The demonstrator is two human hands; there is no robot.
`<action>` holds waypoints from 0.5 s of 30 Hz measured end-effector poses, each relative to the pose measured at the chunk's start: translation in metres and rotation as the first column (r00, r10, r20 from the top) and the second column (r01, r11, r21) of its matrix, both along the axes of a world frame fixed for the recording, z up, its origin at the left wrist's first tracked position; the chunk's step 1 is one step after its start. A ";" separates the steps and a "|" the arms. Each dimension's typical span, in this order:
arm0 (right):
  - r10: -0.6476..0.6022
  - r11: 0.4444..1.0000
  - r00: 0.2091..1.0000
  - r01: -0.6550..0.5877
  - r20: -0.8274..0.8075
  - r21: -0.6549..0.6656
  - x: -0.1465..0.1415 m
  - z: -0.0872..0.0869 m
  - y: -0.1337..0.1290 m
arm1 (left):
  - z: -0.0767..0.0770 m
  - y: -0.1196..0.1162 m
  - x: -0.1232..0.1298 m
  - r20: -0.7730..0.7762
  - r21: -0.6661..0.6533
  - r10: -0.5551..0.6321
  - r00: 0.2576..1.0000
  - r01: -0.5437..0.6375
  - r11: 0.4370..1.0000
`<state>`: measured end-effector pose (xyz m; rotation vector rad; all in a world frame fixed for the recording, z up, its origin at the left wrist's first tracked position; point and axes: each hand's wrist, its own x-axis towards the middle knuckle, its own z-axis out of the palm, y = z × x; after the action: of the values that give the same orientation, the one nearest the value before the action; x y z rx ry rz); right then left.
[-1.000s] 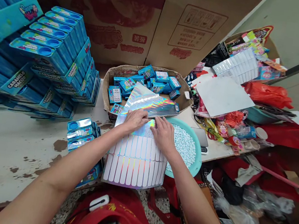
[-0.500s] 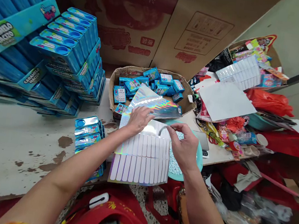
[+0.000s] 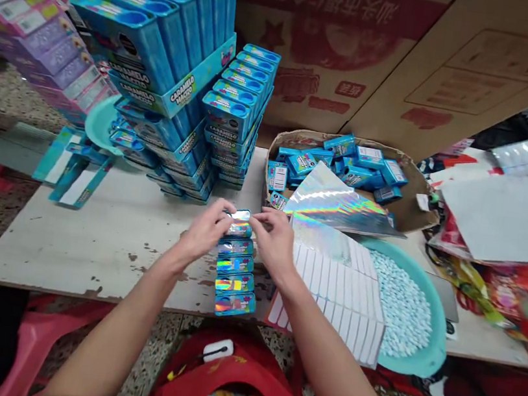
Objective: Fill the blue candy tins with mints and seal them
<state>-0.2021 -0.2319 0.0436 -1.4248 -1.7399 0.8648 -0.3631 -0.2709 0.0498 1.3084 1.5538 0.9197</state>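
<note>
A row of small blue candy boxes (image 3: pixel 236 264) lies on the table, with shiny rainbow film on their upper faces. At the far end of the row, a shiny sticker (image 3: pixel 240 216) lies across the top box. My left hand (image 3: pixel 208 228) has its fingers closed at the sticker's left end. At its right end, my right hand (image 3: pixel 275 240) is pinched with thumb and forefinger. Sheets of silvery strip stickers (image 3: pixel 340 287) lie beside my right forearm, the top sheet's backing folded up toward the carton.
Tall stacks of blue boxes (image 3: pixel 164 66) stand at back left. A low cardboard tray (image 3: pixel 417 229) holds loose blue boxes. The turquoise basin (image 3: pixel 437 363) at right contains pale blue candies. Behind stands a large carton (image 3: pixel 333 57); a pink stool (image 3: pixel 42 337) is at lower left.
My right hand has moved left from the sticker sheets, bringing a peeled strip to the far box. My left hand has left the sheet for that box. The view has swung left.
</note>
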 end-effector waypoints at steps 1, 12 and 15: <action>-0.003 1.000 0.999 0.002 0.049 0.004 -0.014 -0.007 0.002 | -0.006 0.000 -0.013 -0.052 0.019 0.030 0.998 -0.029 0.999; -0.159 0.980 0.979 0.172 0.125 -0.099 -0.051 -0.053 0.013 | -0.077 0.007 -0.035 -0.117 -0.069 0.075 0.990 -0.084 0.994; -0.171 0.963 0.980 0.187 0.100 -0.195 -0.050 -0.052 0.014 | -0.095 -0.002 -0.027 -0.161 -0.128 0.236 0.958 -0.257 0.958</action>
<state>-0.2522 -0.2176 -0.0087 -1.7457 -1.5866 0.9172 -0.3901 -0.2730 -0.0449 1.1124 1.8935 0.8577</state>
